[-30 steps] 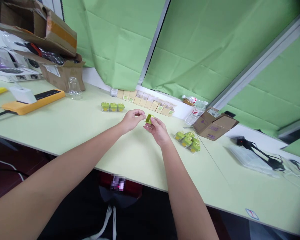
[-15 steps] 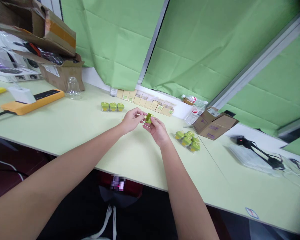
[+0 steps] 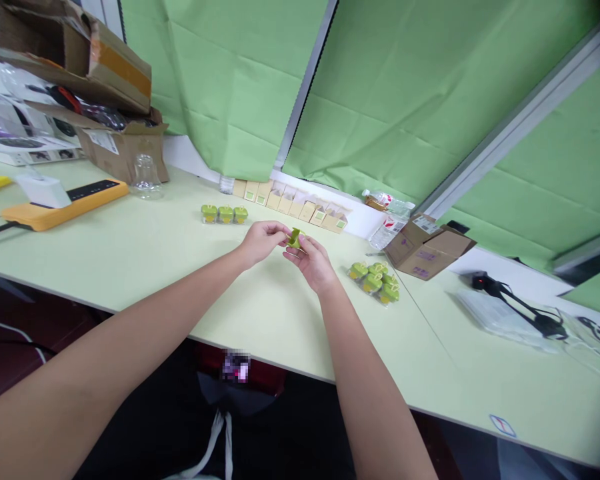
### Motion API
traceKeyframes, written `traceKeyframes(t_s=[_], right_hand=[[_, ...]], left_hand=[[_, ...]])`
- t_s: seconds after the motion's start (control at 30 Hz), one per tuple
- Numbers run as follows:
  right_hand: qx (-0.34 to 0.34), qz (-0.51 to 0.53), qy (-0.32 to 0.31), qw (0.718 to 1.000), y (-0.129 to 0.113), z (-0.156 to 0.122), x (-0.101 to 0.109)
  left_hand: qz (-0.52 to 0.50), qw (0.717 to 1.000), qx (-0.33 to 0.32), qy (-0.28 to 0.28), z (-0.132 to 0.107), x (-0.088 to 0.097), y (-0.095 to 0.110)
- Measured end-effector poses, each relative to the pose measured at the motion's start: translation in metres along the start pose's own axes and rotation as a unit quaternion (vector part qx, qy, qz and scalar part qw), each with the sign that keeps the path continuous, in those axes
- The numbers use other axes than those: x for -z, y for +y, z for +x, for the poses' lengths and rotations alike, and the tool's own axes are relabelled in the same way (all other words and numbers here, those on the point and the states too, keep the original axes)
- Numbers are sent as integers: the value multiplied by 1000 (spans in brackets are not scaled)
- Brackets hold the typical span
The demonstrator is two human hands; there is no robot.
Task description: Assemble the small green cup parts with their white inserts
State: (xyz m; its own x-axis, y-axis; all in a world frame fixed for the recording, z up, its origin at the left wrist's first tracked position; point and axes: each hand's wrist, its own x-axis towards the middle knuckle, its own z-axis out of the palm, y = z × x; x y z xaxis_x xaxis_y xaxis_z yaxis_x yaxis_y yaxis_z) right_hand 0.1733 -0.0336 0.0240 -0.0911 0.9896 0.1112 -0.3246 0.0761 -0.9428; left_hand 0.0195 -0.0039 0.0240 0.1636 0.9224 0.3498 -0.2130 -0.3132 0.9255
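My left hand (image 3: 261, 242) and my right hand (image 3: 311, 264) are raised close together above the pale green table (image 3: 180, 267). Between their fingertips is a small lime-green plastic piece (image 3: 295, 238), partly hidden by my fingers. Its exact shape is hard to make out. Left of my hands stands a row of 3 green-topped small containers (image 3: 225, 214). To the right lies a heap of similar green items (image 3: 373, 281) in clear wrapping, with neither hand touching them.
Small cardboard cartons (image 3: 290, 208) line the table's back edge. An orange power strip (image 3: 65, 205) and a glass bottle (image 3: 146, 179) stand at left, with open cardboard boxes (image 3: 120, 143) behind. A brown box (image 3: 425, 250) and a black cable (image 3: 520, 310) lie at right.
My hands have drawn slightly closer together around the green piece, which has shifted a little left and turned between my fingers.
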Motion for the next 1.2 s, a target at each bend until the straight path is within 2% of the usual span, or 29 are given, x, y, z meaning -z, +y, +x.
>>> traceKeyframes(t_s=[0.2, 0.37, 0.6, 0.8, 1.2], right_hand=[[3, 1, 7, 1000, 2, 2, 2], [-5, -17, 8, 1000, 4, 3, 4], [-6, -31, 0, 1000, 5, 3, 4], [-8, -25, -2, 1000, 5, 3, 4], [-2, -23, -7, 1000, 13, 2, -4]], left_hand=[[35, 999, -31, -8, 3, 2, -7], [46, 998, -50, 15, 5, 5, -9], [43, 999, -27, 8, 3, 4, -7], [48, 998, -40, 4, 4, 4, -9], [96, 994, -16, 57, 6, 4, -20]])
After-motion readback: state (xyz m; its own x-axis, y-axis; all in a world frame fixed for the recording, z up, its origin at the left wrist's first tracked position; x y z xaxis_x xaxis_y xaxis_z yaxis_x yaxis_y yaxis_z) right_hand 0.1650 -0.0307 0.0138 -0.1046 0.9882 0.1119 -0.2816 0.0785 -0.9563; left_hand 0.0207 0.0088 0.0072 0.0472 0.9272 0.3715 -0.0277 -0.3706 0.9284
